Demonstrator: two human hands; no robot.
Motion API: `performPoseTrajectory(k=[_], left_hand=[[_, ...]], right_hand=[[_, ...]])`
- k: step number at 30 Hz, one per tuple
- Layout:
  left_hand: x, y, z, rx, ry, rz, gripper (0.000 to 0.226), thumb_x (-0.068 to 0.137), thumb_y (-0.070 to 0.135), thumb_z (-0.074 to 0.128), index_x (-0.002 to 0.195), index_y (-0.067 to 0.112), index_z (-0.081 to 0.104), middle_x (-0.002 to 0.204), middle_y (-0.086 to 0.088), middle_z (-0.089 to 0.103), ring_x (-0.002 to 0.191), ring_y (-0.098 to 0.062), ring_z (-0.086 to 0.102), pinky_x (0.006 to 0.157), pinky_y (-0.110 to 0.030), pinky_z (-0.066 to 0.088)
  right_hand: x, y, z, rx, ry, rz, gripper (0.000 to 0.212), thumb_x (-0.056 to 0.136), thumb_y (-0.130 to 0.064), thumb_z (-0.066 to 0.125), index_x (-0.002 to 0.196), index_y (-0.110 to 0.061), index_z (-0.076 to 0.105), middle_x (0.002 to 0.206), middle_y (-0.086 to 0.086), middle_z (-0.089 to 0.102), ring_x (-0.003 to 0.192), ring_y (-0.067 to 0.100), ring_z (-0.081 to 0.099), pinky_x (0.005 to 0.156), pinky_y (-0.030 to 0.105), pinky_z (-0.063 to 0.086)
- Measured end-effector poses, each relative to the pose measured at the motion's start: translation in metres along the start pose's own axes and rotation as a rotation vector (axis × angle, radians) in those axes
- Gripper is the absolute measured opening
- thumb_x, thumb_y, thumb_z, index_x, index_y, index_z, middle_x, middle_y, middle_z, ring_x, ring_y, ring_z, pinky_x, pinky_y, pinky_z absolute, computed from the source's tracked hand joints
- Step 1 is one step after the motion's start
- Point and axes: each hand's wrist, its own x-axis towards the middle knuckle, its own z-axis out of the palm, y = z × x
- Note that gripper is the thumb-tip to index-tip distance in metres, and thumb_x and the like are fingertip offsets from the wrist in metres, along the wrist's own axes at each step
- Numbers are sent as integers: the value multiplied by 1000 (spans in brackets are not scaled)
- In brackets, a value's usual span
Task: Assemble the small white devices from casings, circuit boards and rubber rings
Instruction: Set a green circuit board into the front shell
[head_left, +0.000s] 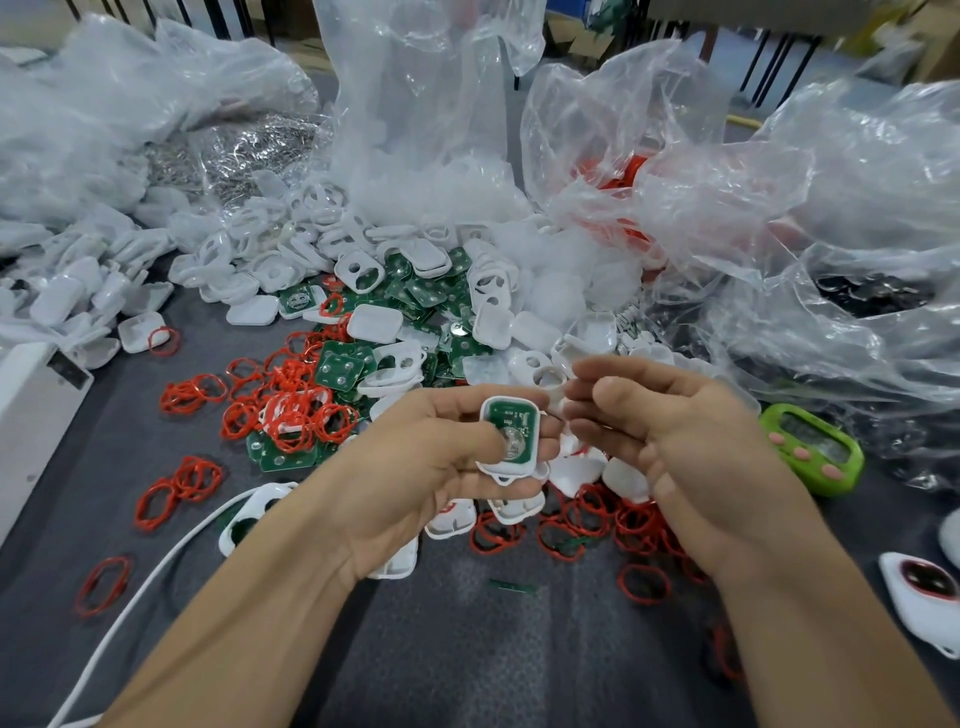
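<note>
Closest in, the left hand, well to the left of the green timer, grips a white casing with a green circuit board lying in it. The thumb presses on the board's round metal disc. The right hand, between that casing and the timer, has its fingers curled close to the casing's edge. Whether they pinch anything small I cannot tell.

The step looks like seating the board before a ring goes on. To do it well, keep the thumb flat so the board sits level inside the rim, and check all four corners are down. Then take a single ring from the red rubber rings, which lie far left of the timer and also just below the hands. They tangle easily, so shake off any extras. Stretch it evenly round the groove without twisting it.
</note>
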Motion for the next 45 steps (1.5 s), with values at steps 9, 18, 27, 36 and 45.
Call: performPoseTrajectory(k=[9, 18, 27, 36, 45], left_hand=[[2, 0, 3, 5, 57, 19, 24, 94, -3, 61, 106, 9, 78, 111, -15, 77, 97, -19, 77, 65, -27, 61], [2, 0, 4, 62, 130, 36, 29, 96, -8, 55, 106, 7, 78, 106, -15, 78, 91, -18, 77, 63, -27, 61], [3, -1, 6, 90, 152, 33, 28, 96, -8, 54, 109, 6, 75, 103, -15, 79, 88, -17, 78, 63, -27, 61], [3, -3, 5, 75, 156, 43, 29, 95, -11, 54, 108, 4, 75, 101, -16, 79, 84, -18, 78, 60, -27, 60], [5, -3, -1, 9, 141, 23, 24, 94, -2, 59, 99, 8, 81, 106, -16, 78, 92, -21, 78, 62, -27, 61]], right_hand=[[1, -1, 0, -9, 14, -38, 22, 96, 5, 60, 90, -7, 78, 84, 13, 78, 76, 19, 73, 67, 22, 60], [-1, 0, 3, -61, 12, -85, 24, 95, 5, 62, 87, -9, 79, 83, 12, 78, 73, 17, 73, 66, 21, 59], [0, 1, 1, -66, 52, -128, 24, 94, 7, 62, 86, -7, 79, 81, 13, 78, 69, 16, 72, 63, 21, 58], [1, 1, -2, -67, 58, -158, 28, 94, 7, 61, 83, -10, 80, 80, 12, 78, 68, 16, 72, 62, 22, 58], [2, -3, -7, -65, 130, -201, 30, 93, 9, 61, 82, -12, 80, 78, 10, 77, 66, 15, 72, 62, 21, 58]])
